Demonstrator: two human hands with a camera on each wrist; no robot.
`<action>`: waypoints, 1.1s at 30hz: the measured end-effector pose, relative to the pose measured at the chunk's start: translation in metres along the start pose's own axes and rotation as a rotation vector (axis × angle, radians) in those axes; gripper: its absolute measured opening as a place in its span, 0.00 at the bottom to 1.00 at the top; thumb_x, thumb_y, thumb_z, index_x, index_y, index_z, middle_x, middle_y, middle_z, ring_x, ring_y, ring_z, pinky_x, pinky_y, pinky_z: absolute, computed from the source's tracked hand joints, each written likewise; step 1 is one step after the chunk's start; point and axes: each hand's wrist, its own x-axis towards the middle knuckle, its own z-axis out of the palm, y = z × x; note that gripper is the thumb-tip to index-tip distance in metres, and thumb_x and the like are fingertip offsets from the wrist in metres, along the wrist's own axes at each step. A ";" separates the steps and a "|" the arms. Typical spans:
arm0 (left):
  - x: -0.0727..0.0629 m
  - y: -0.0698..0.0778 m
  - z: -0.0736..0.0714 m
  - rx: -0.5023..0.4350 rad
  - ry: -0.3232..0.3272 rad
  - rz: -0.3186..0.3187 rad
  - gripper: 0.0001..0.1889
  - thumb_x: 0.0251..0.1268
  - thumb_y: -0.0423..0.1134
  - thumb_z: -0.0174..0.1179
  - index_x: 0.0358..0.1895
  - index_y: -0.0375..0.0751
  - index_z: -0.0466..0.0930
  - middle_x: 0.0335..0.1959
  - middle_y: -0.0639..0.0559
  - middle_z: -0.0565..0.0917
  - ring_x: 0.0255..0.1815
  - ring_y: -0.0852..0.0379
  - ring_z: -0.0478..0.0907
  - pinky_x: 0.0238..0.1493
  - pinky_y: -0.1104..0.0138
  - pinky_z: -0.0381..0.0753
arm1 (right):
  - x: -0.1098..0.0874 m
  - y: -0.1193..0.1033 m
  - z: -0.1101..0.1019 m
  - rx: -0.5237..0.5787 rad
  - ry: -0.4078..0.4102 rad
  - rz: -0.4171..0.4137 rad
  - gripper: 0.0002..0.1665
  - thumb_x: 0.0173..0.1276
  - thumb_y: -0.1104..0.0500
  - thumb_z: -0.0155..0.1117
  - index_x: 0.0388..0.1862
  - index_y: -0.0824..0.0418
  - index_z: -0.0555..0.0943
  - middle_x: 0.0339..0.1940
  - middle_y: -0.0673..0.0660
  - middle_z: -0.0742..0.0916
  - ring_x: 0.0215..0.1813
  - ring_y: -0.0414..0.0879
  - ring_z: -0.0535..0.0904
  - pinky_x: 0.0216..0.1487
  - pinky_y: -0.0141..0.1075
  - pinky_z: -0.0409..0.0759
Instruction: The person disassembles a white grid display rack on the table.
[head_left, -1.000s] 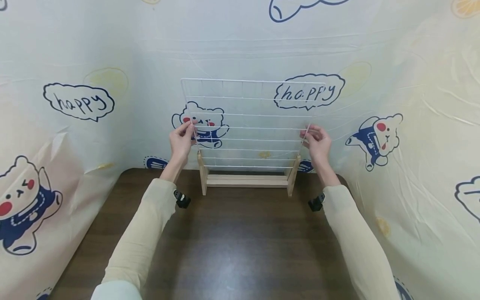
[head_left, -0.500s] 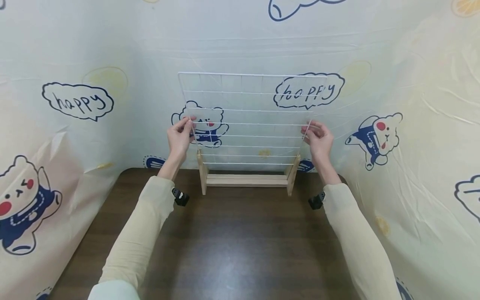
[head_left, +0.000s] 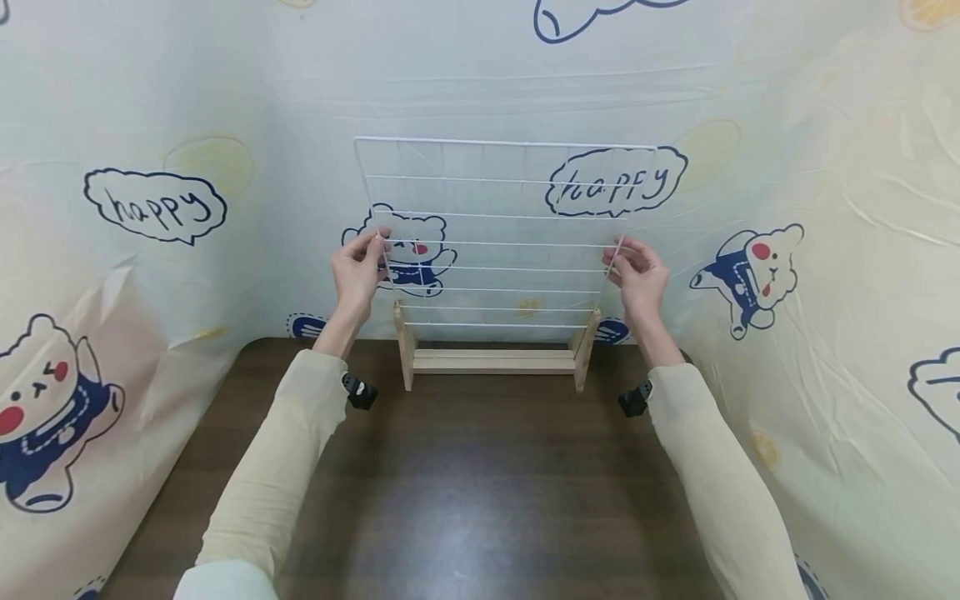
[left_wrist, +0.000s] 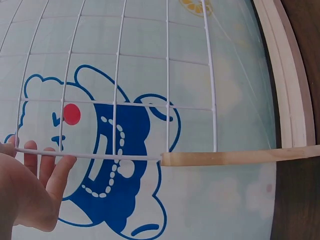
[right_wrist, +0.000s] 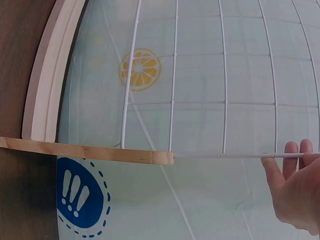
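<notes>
A white wire grid panel [head_left: 495, 244] stands above a pale wooden stand [head_left: 495, 362], its lower end between the stand's two side uprights. My left hand [head_left: 356, 275] pinches the panel's left edge wire between thumb and fingers. On the opposite edge wire, at about the same height, my right hand [head_left: 642, 280] does likewise. The left wrist view shows the left upright [left_wrist: 215, 158] meeting the edge wire. The right upright [right_wrist: 107, 151] lies along the panel's other edge in the right wrist view. Whether the panel's bottom rests in the stand cannot be told.
The stand sits near the back edge of a dark brown wooden table [head_left: 465, 483]. Close behind it hangs a pale cloth [head_left: 465, 100] printed with bears and "happy" bubbles. The same cloth also closes in both sides.
The panel's top edge has risen and looks wider, and its lowest wire is slightly higher. Both hands have moved a little up and apart, keeping their grip. The stand has not moved.
</notes>
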 end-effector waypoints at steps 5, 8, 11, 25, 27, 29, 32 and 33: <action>0.001 -0.001 -0.002 -0.016 -0.002 0.003 0.16 0.70 0.47 0.56 0.54 0.44 0.82 0.46 0.45 0.82 0.45 0.54 0.77 0.50 0.57 0.81 | -0.004 -0.009 0.001 0.005 -0.012 0.021 0.14 0.69 0.70 0.58 0.53 0.66 0.79 0.49 0.67 0.84 0.50 0.55 0.82 0.56 0.50 0.77; 0.000 -0.002 -0.004 -0.032 -0.011 -0.009 0.16 0.70 0.46 0.56 0.54 0.43 0.82 0.46 0.45 0.82 0.45 0.54 0.77 0.51 0.56 0.81 | -0.008 -0.015 0.002 -0.005 -0.021 0.019 0.15 0.70 0.71 0.57 0.54 0.70 0.78 0.50 0.69 0.83 0.49 0.56 0.82 0.56 0.51 0.76; -0.001 -0.002 -0.005 -0.044 -0.019 -0.025 0.16 0.70 0.46 0.56 0.53 0.43 0.84 0.45 0.45 0.82 0.45 0.54 0.76 0.51 0.55 0.81 | -0.010 -0.020 0.004 -0.014 -0.025 0.014 0.15 0.70 0.71 0.57 0.55 0.71 0.77 0.50 0.69 0.83 0.49 0.55 0.83 0.56 0.50 0.77; 0.002 0.001 -0.005 -0.037 -0.011 0.002 0.16 0.70 0.47 0.56 0.53 0.45 0.84 0.48 0.38 0.81 0.44 0.52 0.77 0.50 0.58 0.81 | -0.010 -0.024 0.005 0.008 -0.024 -0.006 0.12 0.69 0.71 0.58 0.50 0.66 0.80 0.47 0.66 0.85 0.47 0.53 0.83 0.55 0.48 0.78; 0.002 0.001 -0.005 -0.040 -0.008 -0.002 0.16 0.69 0.47 0.56 0.53 0.45 0.84 0.48 0.39 0.82 0.44 0.52 0.77 0.50 0.58 0.81 | -0.010 -0.024 0.005 0.003 -0.023 -0.005 0.12 0.69 0.71 0.58 0.50 0.67 0.80 0.48 0.66 0.85 0.47 0.53 0.83 0.55 0.48 0.78; 0.002 0.002 -0.005 -0.042 -0.007 -0.005 0.16 0.69 0.47 0.56 0.53 0.45 0.84 0.47 0.40 0.82 0.44 0.52 0.77 0.50 0.58 0.81 | -0.010 -0.025 0.005 0.000 -0.022 -0.005 0.12 0.69 0.71 0.58 0.51 0.67 0.80 0.48 0.66 0.85 0.47 0.53 0.83 0.55 0.47 0.78; 0.002 0.004 -0.004 -0.039 -0.005 -0.002 0.16 0.69 0.47 0.56 0.53 0.45 0.84 0.45 0.42 0.82 0.42 0.51 0.77 0.50 0.57 0.81 | -0.010 -0.025 0.006 0.001 -0.019 -0.007 0.13 0.69 0.71 0.58 0.51 0.67 0.80 0.48 0.66 0.85 0.47 0.53 0.83 0.55 0.47 0.78; 0.002 0.004 -0.004 -0.037 -0.005 -0.001 0.16 0.69 0.47 0.56 0.53 0.45 0.84 0.45 0.42 0.82 0.42 0.51 0.77 0.51 0.57 0.81 | -0.010 -0.026 0.006 0.003 -0.018 -0.008 0.13 0.69 0.71 0.58 0.51 0.67 0.80 0.48 0.66 0.85 0.48 0.53 0.83 0.55 0.47 0.78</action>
